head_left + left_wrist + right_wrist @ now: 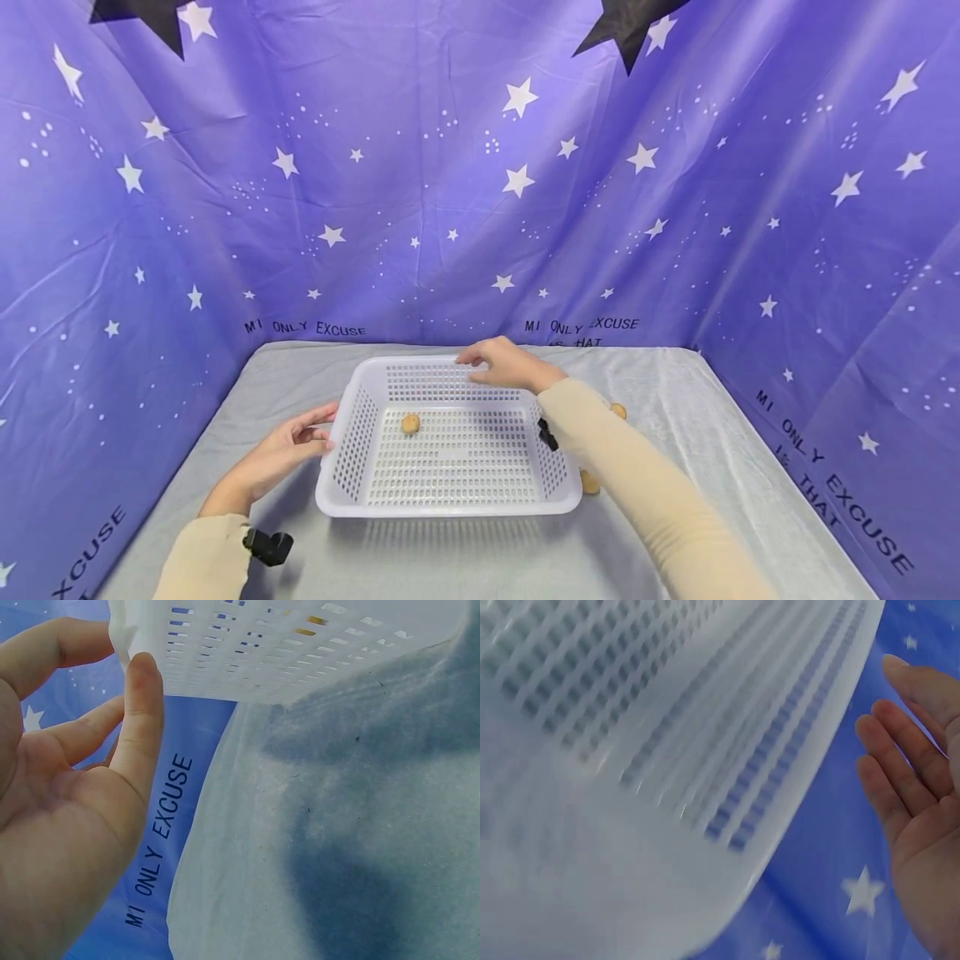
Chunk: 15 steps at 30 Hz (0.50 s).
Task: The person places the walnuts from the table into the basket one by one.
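Observation:
A white perforated plastic basket (457,510) stands on the cloth-covered table, with one small round tan thing (410,424) inside, towards the left. My left hand (273,458) is at the basket's left side, thumb and index fingertips spread apart along the outer rim. The left wrist view shows that thumb (142,697) fairly straight, its tip overlapping the rim. Over the basket's far rim, right of its middle, is my right hand (510,365). Its fingers (896,761) are loosely bent with nothing between them; in the right wrist view they are beside the basket's rim.
Two more tan round things, one farther back (618,411) and one nearer (590,482), lie right of the basket, partly covered by the right sleeve (637,475) or the basket. Grey cloth (750,467) covers the table. A purple star-printed curtain (450,183) encloses the back and sides.

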{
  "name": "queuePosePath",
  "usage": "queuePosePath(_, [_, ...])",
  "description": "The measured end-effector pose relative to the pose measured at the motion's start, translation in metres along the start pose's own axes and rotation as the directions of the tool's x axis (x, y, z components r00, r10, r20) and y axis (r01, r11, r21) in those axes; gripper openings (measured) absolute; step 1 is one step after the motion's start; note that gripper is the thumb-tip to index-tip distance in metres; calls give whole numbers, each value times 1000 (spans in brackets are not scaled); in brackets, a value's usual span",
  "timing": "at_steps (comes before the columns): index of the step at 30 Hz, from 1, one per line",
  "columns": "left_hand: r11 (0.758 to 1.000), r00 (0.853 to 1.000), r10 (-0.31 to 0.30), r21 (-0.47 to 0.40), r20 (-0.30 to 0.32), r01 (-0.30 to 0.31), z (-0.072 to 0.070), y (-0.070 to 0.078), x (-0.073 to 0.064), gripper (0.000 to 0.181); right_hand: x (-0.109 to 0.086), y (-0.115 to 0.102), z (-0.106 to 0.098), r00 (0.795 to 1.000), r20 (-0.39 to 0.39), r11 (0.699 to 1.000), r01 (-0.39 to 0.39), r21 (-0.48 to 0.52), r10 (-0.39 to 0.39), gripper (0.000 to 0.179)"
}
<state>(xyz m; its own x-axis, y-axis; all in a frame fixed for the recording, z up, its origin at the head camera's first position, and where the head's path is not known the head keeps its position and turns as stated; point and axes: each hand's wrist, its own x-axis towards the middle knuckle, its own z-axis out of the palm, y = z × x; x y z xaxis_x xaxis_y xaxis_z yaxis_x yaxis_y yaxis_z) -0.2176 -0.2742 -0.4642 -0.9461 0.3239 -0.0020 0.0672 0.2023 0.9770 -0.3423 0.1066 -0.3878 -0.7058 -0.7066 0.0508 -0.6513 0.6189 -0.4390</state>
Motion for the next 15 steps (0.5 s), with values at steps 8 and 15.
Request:
queuePosePath(8, [1000,1000,-3,-4,10,3,-1,-3,2,74,-42,44,-29,983,-142,993,-115,-2,113,32])
queuePosePath(15, [1000,999,15,-23,28,-14,-3,-4,3,73,-83,94,-36,958,-189,977,-215,12,214,31])
